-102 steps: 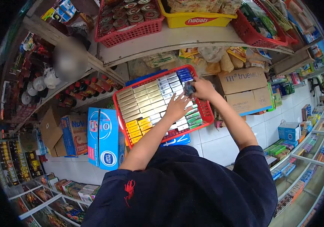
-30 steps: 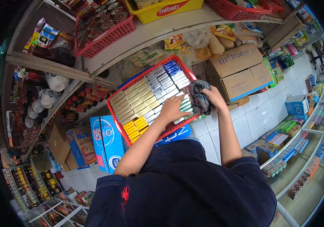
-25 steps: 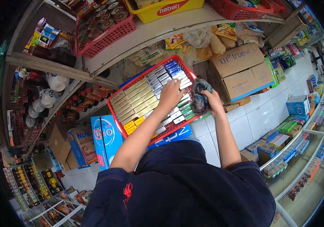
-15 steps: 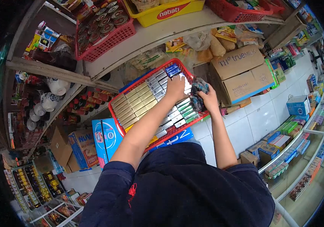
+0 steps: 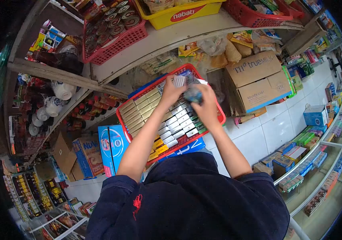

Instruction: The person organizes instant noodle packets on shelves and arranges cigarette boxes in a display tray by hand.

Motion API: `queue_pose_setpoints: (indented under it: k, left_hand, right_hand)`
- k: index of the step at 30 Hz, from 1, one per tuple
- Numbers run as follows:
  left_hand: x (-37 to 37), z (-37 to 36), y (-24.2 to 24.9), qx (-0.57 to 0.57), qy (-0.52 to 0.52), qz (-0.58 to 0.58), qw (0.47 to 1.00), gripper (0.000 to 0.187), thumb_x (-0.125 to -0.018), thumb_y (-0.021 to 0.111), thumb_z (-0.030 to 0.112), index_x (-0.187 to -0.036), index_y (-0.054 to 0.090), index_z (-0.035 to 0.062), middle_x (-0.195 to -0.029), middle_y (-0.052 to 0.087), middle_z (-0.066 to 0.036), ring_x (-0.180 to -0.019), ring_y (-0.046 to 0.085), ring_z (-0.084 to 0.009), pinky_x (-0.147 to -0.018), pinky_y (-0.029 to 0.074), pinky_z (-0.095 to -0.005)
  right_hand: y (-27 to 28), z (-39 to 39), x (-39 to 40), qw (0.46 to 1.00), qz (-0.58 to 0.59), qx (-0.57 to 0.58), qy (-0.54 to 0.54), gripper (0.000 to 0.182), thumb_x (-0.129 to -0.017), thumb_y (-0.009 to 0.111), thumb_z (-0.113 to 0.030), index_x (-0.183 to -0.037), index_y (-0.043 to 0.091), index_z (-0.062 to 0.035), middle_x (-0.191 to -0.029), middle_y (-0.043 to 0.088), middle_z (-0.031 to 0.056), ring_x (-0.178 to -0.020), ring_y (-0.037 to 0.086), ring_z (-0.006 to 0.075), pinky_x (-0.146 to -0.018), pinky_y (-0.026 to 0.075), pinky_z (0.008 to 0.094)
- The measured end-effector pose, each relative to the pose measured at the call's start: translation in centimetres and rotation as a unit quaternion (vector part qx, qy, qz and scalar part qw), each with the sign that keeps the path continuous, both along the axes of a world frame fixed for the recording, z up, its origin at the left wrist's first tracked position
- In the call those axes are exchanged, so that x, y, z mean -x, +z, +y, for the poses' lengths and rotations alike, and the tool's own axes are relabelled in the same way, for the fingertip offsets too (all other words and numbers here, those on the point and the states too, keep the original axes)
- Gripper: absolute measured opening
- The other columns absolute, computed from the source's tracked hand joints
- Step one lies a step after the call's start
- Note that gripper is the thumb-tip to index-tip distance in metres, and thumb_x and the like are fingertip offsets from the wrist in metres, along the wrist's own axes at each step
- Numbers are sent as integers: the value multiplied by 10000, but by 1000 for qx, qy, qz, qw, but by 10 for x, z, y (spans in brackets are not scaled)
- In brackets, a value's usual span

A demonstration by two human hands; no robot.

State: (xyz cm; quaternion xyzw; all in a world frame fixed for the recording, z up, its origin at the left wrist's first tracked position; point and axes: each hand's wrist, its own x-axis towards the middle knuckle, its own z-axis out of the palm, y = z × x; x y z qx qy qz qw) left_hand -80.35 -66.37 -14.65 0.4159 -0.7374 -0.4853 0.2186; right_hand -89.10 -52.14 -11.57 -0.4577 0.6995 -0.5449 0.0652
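Note:
In front of me a red plastic basket [image 5: 220, 115] is filled with rows of small boxes that look like cigarette packs [image 5: 141, 106], in gold, silver, green and yellow. My left hand [image 5: 171, 94] is closed around a whitish pack [image 5: 179, 81] with a striped side, raised over the far part of the basket. Right beside it, my right hand [image 5: 205, 102] grips a crumpled dark patterned cloth [image 5: 193, 94], which is blurred by motion and close to the pack. Blue packs at the far end are partly hidden behind the hands.
Above the basket runs a shelf [image 5: 167, 36] carrying a red basket of cans [image 5: 115, 44] and a yellow Nabati tub [image 5: 183, 15]. A cardboard milk carton [image 5: 259, 82] stands to the right, a blue box [image 5: 114, 146] to the left. A glass display case [image 5: 319, 160] curves along the right.
My left hand has lifted a pack out of the far rows and moved slightly left. My right hand has brought the cloth leftward, up to that pack.

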Motion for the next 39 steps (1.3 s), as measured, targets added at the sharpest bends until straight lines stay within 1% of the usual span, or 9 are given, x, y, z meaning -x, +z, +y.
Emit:
queue_pose_setpoints:
  k: [3,11,14,18,21,26,31,37,39]
  left_hand:
    - [-18,7,7,-173,24,136,975,642,-658,702,196,-1141,352,-42,-1052,522,-164,-979,516,-210,-824,422,-309]
    - [-50,26,35,-203,45,222,953,629,-707,676,124,-1203,308,4,-1035,549,-114,-945,547,-183,-828,438,-300]
    - [-72,28,48,-183,-32,276,943,776,-650,736,183,-1255,272,36,-1104,516,-113,-1048,504,-199,-902,402,-333]
    - [-86,41,91,-173,-212,209,939,894,-558,782,165,-1288,277,66,-1212,431,-88,-1162,417,-187,-1007,296,-320]
    - [-89,48,105,-240,-236,181,924,883,-556,776,123,-1287,286,43,-1214,424,-83,-1180,396,-179,-1024,266,-309]
    - [-110,40,108,-280,-272,225,893,859,-565,758,80,-1284,294,0,-1205,425,-73,-1172,393,-156,-1017,276,-303]
    - [-116,45,109,-287,-251,201,902,851,-568,754,127,-1278,305,-5,-1191,443,-69,-1136,421,-154,-993,303,-300]
    - [-147,48,86,-394,-132,298,859,786,-603,693,367,-1236,394,10,-1186,497,-126,-1124,475,-215,-960,365,-364]
    - [-144,68,82,-501,33,339,795,805,-626,630,448,-1268,368,37,-1243,450,-170,-1145,452,-287,-972,342,-473]
  right_hand:
    - [4,-8,-2,997,59,-18,-35,513,-572,674,-4,-1060,532,-73,-1054,488,131,-1011,452,324,-871,376,393]
    - [22,-2,6,993,106,34,-35,476,-556,598,47,-1021,553,-42,-1000,530,125,-982,499,293,-877,384,358]
    - [21,5,44,937,-340,41,-77,351,-680,578,-12,-1025,550,46,-972,609,100,-862,572,161,-783,441,279]
    - [53,12,52,902,-375,84,195,456,-581,589,-103,-1015,558,30,-995,603,82,-881,566,169,-828,423,279]
    - [104,-3,43,880,-100,11,463,472,-522,604,-168,-956,583,16,-1007,563,120,-959,536,249,-887,392,340]
    - [117,0,51,795,-66,-52,601,457,-540,663,-205,-946,626,-1,-983,571,107,-932,546,257,-846,412,342]
    - [127,-13,20,839,-52,4,542,465,-541,623,-129,-986,583,2,-963,571,145,-947,549,293,-850,414,356]
    - [82,1,53,770,-172,-47,612,529,-555,669,-286,-973,588,29,-975,586,129,-945,549,254,-865,400,359]
    - [79,7,45,868,-187,-20,460,500,-540,640,-223,-970,588,25,-992,577,121,-952,540,235,-880,390,348]
